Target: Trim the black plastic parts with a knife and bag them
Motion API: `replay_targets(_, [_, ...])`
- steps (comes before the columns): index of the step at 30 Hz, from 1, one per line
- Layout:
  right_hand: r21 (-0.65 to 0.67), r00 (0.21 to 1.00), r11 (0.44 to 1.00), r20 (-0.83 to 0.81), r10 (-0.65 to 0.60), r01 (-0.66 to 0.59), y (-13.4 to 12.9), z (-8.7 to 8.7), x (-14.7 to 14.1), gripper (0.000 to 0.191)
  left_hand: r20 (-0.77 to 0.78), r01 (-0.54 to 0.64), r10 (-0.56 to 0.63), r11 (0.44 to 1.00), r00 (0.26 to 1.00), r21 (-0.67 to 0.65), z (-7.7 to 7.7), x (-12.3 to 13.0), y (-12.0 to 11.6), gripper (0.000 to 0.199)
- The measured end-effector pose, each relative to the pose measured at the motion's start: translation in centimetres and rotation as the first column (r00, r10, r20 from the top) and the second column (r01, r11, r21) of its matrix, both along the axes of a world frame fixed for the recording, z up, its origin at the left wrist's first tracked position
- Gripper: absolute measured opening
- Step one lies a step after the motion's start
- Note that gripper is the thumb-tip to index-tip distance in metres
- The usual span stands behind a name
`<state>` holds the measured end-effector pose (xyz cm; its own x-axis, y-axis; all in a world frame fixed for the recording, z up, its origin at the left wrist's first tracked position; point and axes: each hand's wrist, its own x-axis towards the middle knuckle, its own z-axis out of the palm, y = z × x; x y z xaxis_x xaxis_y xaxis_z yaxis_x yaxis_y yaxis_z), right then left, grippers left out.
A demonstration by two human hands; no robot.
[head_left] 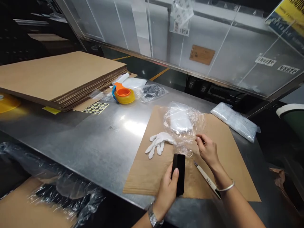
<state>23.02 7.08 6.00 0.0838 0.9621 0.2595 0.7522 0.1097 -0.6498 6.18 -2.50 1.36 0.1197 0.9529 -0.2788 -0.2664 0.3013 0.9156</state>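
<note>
My left hand (168,186) is wrapped round a black smartphone (179,174), held upright above the cardboard sheet (228,158). My right hand (208,150) has its fingers curled in a pinch at the edge of crumpled clear plastic film (184,144). What lies between those fingertips is too small to make out. Below that hand, a pen-shaped craft knife (206,178) marked "A26" rests on the cardboard. A white glove (159,142) lies left of the film. Inside or under the film, a white folded packet (180,118) shows.
A tape dispenser (123,93) stands on the metal table (95,142) beside a stack of cardboard (66,76). Round black stickers (95,108) and a plastic bag with dark contents (152,91) lie close by. A wrapped packet (235,122) sits at right. A translucent panel (161,38) rises behind.
</note>
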Motion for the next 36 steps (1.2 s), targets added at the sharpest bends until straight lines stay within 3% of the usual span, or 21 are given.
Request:
replay_targets(3, [-0.018,0.987,0.999,0.151,0.051,-0.049,3.7,-0.9,0.0,0.018,-0.371,0.016,0.043,0.988,0.928,0.155,-2.7,0.9,0.5,0.047])
replay_targets(5, [-0.076,0.962,0.992,0.248,0.117,-0.101,5.9,-1.5,-0.3,0.017,-0.518,0.041,0.069,0.979,0.853,0.199,-4.5,1.4,0.6,0.05])
replay_targets(9, [-0.231,0.875,0.954,0.401,0.27,-0.188,8.5,-2.8,-1.3,0.022,-0.638,0.051,0.181,0.943,0.749,0.328,-6.7,1.4,0.6,0.048])
replay_targets(14, [-0.299,0.79,0.932,0.51,0.34,-0.207,9.2,-3.9,-1.8,0.024,-0.641,-0.034,0.315,0.911,0.7,0.411,-7.2,0.5,0.6,0.045])
replay_targets(19, [-0.266,0.764,0.938,0.55,0.336,-0.221,9.2,-4.2,-1.2,0.021,-0.576,-0.11,0.39,0.881,0.718,0.46,-6.0,0.0,1.4,0.044])
replay_targets(23, [-0.225,0.761,0.942,0.557,0.333,-0.248,8.9,-4.4,-0.8,0.021,-0.517,-0.117,0.337,0.904,0.787,0.412,-4.0,-0.3,2.3,0.041])
replay_targets(25, [-0.209,0.76,0.94,0.554,0.34,-0.268,8.7,-4.6,-0.7,0.021,-0.504,-0.061,0.262,0.923,0.823,0.38,-2.5,-0.7,3.3,0.04])
replay_targets(27, [-0.204,0.758,0.931,0.54,0.366,-0.304,8.6,-5.0,-0.5,0.021,-0.539,0.057,0.196,0.907,0.819,0.417,-0.6,-1.1,4.8,0.037])
replay_targets(29, [-0.199,0.761,0.918,0.513,0.397,-0.344,8.8,-5.3,-0.1,0.023,-0.65,0.196,0.205,0.85,0.732,0.489,1.4,-1.3,6.7,0.036])
replay_targets(32, [-0.171,0.795,0.916,0.454,0.401,-0.364,9.7,-5.7,0.6,0.025,-0.857,0.487,0.189,0.755,0.479,0.439,3.5,-1.1,9.8,0.041])
replay_targets(33, [-0.158,0.811,0.921,0.436,0.389,-0.357,10.1,-5.8,0.7,0.026,-0.885,0.544,0.188,0.728,0.427,0.417,3.9,-0.8,10.7,0.042])
replay_targets(36, [-0.133,0.852,0.938,0.393,0.346,-0.32,11.5,-6.0,0.6,0.025,-0.916,0.628,0.198,0.676,0.35,0.386,4.0,0.4,12.7,0.04])
